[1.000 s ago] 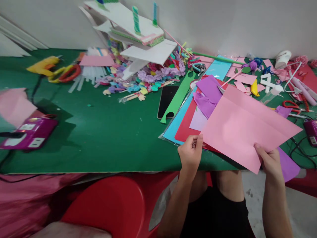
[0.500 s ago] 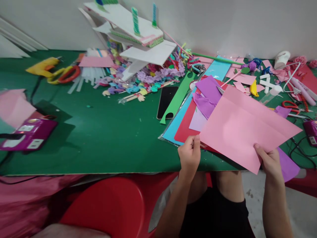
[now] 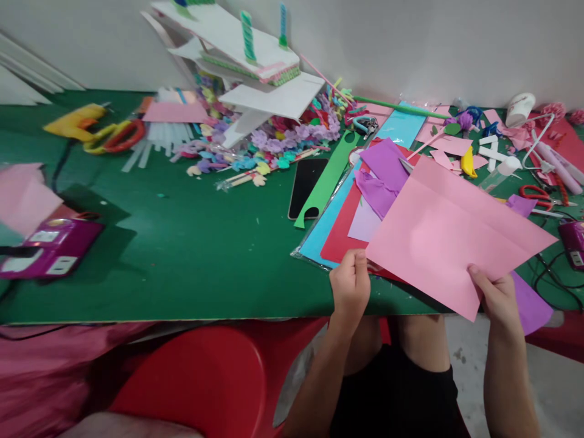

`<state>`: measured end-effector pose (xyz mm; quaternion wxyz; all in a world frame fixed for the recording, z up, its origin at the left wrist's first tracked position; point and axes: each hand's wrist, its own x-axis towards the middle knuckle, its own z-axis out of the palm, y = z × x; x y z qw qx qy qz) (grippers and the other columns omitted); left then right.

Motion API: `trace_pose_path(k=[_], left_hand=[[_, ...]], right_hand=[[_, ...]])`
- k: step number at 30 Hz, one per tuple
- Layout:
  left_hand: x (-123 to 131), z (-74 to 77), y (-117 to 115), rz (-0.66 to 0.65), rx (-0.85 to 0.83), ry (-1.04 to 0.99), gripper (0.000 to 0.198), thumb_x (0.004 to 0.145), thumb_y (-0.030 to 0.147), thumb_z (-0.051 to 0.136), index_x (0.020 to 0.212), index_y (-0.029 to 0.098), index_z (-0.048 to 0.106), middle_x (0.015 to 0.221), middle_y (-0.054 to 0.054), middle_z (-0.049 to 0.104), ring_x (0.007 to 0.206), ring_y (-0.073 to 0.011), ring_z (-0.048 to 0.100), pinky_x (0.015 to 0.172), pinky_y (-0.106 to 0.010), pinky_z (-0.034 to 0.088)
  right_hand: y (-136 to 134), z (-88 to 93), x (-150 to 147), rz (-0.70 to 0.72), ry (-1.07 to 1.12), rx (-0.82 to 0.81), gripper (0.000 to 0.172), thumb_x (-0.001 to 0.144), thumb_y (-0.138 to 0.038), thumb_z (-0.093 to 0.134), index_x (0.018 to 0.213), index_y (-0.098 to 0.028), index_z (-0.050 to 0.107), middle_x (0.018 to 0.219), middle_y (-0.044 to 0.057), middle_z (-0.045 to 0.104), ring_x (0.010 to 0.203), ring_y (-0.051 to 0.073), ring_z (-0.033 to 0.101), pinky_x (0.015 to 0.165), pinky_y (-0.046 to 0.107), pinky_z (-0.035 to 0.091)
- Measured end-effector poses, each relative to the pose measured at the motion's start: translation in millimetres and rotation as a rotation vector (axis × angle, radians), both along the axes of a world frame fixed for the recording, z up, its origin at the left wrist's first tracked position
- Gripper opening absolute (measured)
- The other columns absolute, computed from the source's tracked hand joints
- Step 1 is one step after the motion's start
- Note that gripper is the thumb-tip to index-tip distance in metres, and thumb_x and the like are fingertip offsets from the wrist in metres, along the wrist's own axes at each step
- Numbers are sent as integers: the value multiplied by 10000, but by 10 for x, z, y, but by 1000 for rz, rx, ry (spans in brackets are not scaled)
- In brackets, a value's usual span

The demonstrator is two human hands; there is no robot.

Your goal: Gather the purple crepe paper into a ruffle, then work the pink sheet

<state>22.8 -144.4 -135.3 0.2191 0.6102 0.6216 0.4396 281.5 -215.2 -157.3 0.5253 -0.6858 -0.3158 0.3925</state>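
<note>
A sheet of pink paper is tilted over the table's front right, a faint crease running across it. My right hand grips its lower edge, thumb on top and fingers hidden beneath. By the sheet's left corner, my left hand is closed in a fist; whatever its fingers hold is hidden. Purple paper shows beside and behind my right hand. Under the pink sheet lie red paper, a crumpled purple piece and a blue pack in clear wrap.
A phone lies partly under a green strip. Behind stands a white tiered model among colourful flower pieces. A yellow glue gun and scissors are at left, near a purple power strip. Red-handled scissors lie right.
Hardly anything differs. My left hand has shifted very slightly, and the view has moved a little. The pink paper stays in my right hand.
</note>
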Motion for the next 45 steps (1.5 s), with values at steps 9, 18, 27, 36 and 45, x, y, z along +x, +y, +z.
trace_pose_path(k=[9,18,27,36,45], left_hand=[[14,20,-15,-22,-42,-78,288,902,309,421,664,199,540,434,43,478,399,-105,463,467,-201,390],[-28,21,-8,-10,-137,-229,352,866,438,490,619,191,536,424,43,463,400,-95,465,436,-204,357],[-136,2,50,-99,-271,-485,432,786,569,592,741,152,693,471,8,557,423,-105,510,458,-219,431],[-163,47,50,-137,-289,-408,415,776,553,607,633,167,662,439,-3,564,448,-135,552,466,-234,456],[-144,-88,43,-148,-294,-421,492,847,600,493,620,173,583,446,-1,553,434,-117,531,466,-219,426]], right_hand=[[-8,-1,1,23,-13,4,267,726,-414,759,816,-163,750,880,78,759,779,228,675,621,314,544],[-4,-1,4,41,-49,34,283,727,-446,746,831,-183,754,862,71,761,780,241,686,626,340,555],[-6,1,-2,5,10,3,270,703,-408,776,839,-176,754,899,70,760,782,222,677,648,323,548],[-14,11,-5,21,-36,6,275,705,-416,772,827,-170,753,897,73,758,798,228,677,655,315,550],[-11,5,-2,11,-50,13,278,690,-421,779,812,-172,754,862,73,753,783,220,670,648,317,554]])
